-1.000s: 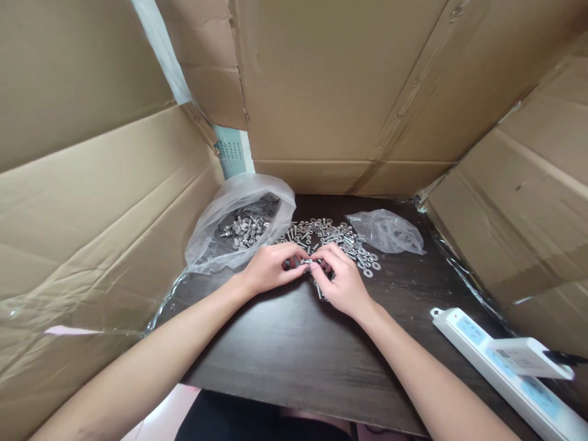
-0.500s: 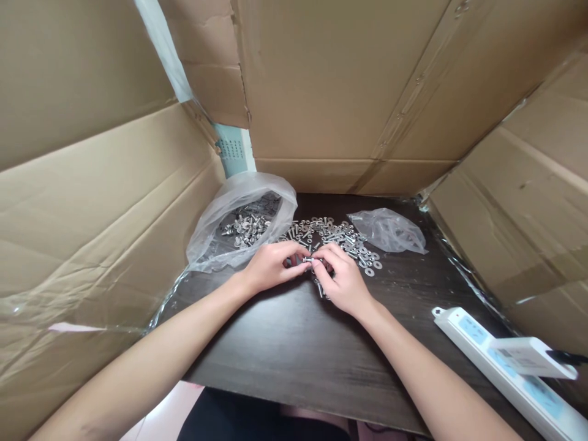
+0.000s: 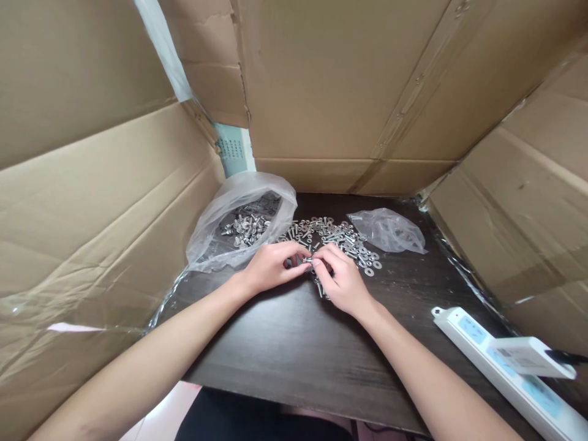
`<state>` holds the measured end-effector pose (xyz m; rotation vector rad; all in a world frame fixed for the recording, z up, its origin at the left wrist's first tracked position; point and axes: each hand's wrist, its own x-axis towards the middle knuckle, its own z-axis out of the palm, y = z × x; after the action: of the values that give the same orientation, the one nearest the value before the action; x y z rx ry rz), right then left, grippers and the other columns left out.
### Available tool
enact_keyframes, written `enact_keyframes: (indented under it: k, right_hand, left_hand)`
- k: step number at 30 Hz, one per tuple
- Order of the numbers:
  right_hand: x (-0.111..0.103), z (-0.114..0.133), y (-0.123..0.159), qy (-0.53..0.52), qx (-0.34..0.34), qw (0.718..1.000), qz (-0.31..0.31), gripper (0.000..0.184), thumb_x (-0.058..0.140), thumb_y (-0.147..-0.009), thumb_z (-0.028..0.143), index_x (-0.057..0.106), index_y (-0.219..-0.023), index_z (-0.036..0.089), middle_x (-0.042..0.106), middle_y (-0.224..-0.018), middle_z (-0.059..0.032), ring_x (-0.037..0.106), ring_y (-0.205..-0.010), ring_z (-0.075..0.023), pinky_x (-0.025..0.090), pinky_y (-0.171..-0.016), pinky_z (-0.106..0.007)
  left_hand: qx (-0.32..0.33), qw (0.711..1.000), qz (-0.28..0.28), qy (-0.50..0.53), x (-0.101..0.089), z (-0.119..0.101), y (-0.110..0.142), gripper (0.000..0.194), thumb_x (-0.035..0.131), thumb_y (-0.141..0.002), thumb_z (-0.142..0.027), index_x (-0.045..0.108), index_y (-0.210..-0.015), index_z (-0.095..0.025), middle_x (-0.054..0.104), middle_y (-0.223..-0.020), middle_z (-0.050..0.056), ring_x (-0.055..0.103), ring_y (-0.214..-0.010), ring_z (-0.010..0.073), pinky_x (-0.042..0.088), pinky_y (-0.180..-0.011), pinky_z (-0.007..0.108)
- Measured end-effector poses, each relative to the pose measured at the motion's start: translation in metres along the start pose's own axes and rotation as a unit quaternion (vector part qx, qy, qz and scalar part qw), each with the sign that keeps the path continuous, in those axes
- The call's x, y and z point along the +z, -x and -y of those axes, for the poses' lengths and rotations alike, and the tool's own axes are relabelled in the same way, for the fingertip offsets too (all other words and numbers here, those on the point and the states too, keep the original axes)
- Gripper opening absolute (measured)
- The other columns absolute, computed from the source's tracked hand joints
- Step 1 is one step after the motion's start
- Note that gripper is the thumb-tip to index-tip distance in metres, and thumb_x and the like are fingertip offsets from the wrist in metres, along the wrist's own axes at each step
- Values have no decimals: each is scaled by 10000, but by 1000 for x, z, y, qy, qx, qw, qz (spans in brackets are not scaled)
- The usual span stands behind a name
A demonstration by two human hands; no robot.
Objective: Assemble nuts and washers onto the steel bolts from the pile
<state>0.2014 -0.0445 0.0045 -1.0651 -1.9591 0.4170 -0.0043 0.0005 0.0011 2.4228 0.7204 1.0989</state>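
Between my two hands sits a small silver bolt [image 3: 307, 260], lying roughly level just above the table. My left hand [image 3: 279, 264] pinches its left end between thumb and forefinger. At the other end, the fingertips of my right hand [image 3: 339, 275] are closed on the bolt; whether a nut or washer is under them I cannot tell. A few more bolts [image 3: 320, 289] lie beneath my right hand, partly hidden by it. Just beyond my fingers spreads a pile of loose bolts, nuts and washers [image 3: 337, 234].
An open clear plastic bag [image 3: 202, 245] with bolts inside stands at the left back. A flatter clear bag [image 3: 390, 229] lies right of the pile. A white power strip [image 3: 498, 361] with a plugged-in adapter [image 3: 533, 357] is at the right. Cardboard walls [image 3: 344, 86] enclose the dark table [image 3: 285, 343].
Both hands stay in almost the same place around the bolt. The fingertips of my right hand have shifted very slightly at the bolt's end.
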Motion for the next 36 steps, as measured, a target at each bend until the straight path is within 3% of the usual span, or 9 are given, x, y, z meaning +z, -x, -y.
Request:
enact_keyframes:
  k: [9,36]
  right_hand:
    - [0,-1,1,-12,8,1000,5,117,531,-1014,208,613,-931,203,589,-940,-58,599,-821,-206,471,-706,-341]
    - [0,-1,0,-2,6,1000,22,254,447,-1066,242,573,-847,213,584,-862,-52,588,-795,-208,465,-725,-359]
  left_hand:
    - [2,1000,-2,-6,0,0,0,139,690,-970,-296,706,-1031,-172,745,-888,21,684,-686,112,537,-631,207]
    - [9,1000,-2,-10,0,0,0,149,683,-979,-303,708,-1039,-169,747,-888,20,679,-687,112,529,-635,208]
